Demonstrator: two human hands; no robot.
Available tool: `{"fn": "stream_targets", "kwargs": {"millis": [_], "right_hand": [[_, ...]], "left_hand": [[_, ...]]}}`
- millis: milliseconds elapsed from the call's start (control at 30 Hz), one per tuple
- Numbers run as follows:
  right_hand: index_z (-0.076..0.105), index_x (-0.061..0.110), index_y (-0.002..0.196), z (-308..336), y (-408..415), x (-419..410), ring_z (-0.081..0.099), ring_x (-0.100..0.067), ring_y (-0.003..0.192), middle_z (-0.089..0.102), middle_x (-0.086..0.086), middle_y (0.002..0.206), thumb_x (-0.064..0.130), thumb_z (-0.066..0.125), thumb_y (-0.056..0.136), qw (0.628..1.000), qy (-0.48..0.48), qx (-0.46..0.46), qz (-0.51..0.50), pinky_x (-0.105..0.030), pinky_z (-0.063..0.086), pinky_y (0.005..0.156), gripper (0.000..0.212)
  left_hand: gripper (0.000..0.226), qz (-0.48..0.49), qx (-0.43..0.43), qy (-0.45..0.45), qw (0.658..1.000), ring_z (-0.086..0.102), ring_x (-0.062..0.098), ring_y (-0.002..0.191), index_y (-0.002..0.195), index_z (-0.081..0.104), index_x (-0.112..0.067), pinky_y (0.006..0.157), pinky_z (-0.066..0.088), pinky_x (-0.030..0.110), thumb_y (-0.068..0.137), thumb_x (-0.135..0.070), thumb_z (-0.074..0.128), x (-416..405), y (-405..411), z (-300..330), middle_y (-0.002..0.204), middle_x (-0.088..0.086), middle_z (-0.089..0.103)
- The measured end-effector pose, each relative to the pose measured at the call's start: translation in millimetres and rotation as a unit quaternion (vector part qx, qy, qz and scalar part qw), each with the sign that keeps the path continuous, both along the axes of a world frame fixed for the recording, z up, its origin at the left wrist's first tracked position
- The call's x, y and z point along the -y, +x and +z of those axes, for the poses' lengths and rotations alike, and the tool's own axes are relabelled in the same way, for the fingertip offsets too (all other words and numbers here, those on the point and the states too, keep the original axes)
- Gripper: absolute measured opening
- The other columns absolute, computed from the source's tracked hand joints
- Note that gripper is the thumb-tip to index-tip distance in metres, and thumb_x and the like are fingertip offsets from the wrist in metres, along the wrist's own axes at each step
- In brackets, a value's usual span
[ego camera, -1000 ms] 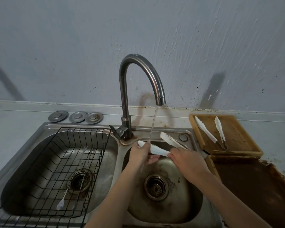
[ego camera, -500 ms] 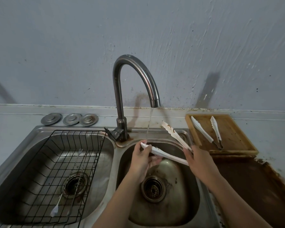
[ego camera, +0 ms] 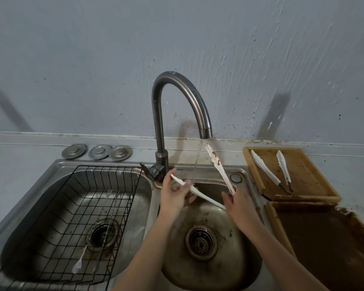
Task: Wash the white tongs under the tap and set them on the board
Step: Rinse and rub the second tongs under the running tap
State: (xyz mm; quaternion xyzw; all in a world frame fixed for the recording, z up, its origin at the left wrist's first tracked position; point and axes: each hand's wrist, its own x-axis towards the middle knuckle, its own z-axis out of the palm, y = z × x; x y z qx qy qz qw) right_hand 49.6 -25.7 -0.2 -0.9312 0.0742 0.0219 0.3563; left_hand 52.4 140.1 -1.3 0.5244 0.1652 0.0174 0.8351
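Left hand (ego camera: 174, 196) pinches one arm of the white tongs (ego camera: 216, 164) under the running tap (ego camera: 183, 97); right hand (ego camera: 239, 204) grips the hinge end, tongs splayed open over the sink (ego camera: 246, 259).

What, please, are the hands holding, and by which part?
The tongs, spread open: the left hand pinches the lower arm near its tip, the right hand holds the hinge end.

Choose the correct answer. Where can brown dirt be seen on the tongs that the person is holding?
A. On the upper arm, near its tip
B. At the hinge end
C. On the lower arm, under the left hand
A: brown stains mark the raised arm of the tongs beside the water stream.
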Motion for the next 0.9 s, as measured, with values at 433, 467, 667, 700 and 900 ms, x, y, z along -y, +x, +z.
{"fn": "stream_targets", "kwargs": {"millis": [433,467,667,700,900], "right_hand": [[0.063,0.014,0.088,16.0,3.9,56.3,0.059,-0.014,0.057,0.063,-0.003,0.07,0.026,0.055,0.091,0.999,0.015,-0.002,-0.035,-0.022,0.044,0.05,0.015],[0.063,0.013,0.087,16.5,4.0,60.5,0.061,-0.015,0.059,0.063,-0.004,0.07,0.026,0.057,0.09,0.999,0.011,0.003,-0.037,-0.023,0.045,0.051,0.015],[0.056,0.018,0.08,2.9,-5.7,54.5,0.058,-0.016,0.064,0.058,-0.002,0.076,0.016,0.062,0.086,0.996,0.007,0.069,-0.047,-0.023,0.043,0.052,0.009],[0.056,0.019,0.081,-0.2,-6.5,50.6,0.055,-0.014,0.064,0.056,0.001,0.077,0.015,0.062,0.086,0.996,0.013,0.079,-0.034,-0.022,0.041,0.052,0.009],[0.056,0.011,0.086,-7.8,-3.3,39.4,0.055,-0.019,0.068,0.057,-0.007,0.084,0.016,0.059,0.088,0.991,0.059,0.111,-0.042,-0.024,0.038,0.052,0.006]], "left_hand": [[0.021,-0.117,-0.109,0.04,0.986,0.07,0.013,0.053,0.109,0.061,-0.001,0.052,0.058,0.021,0.097,-0.005,0.043,2.5,-13.3,-1.3,0.073,0.01,0.074],[0.022,-0.134,-0.124,0.053,0.982,0.07,0.014,0.054,0.112,0.058,0.001,0.052,0.058,0.021,0.096,-0.001,0.043,4.3,-11.6,-0.6,0.078,0.013,0.072],[0.019,-0.072,-0.138,0.155,0.976,0.064,0.016,0.054,0.095,0.068,-0.002,0.046,0.054,0.02,0.078,0.005,0.068,10.6,4.5,4.6,0.089,0.016,0.068],[0.022,-0.038,-0.127,0.175,0.975,0.064,0.015,0.058,0.094,0.069,-0.006,0.05,0.054,0.021,0.074,0.003,0.073,11.0,7.6,6.2,0.085,0.01,0.069],[0.031,0.051,-0.042,0.183,0.981,0.065,0.015,0.08,0.078,0.061,-0.027,0.068,0.056,0.028,0.071,0.0,0.075,20.6,4.5,16.8,0.082,-0.002,0.068]]}}
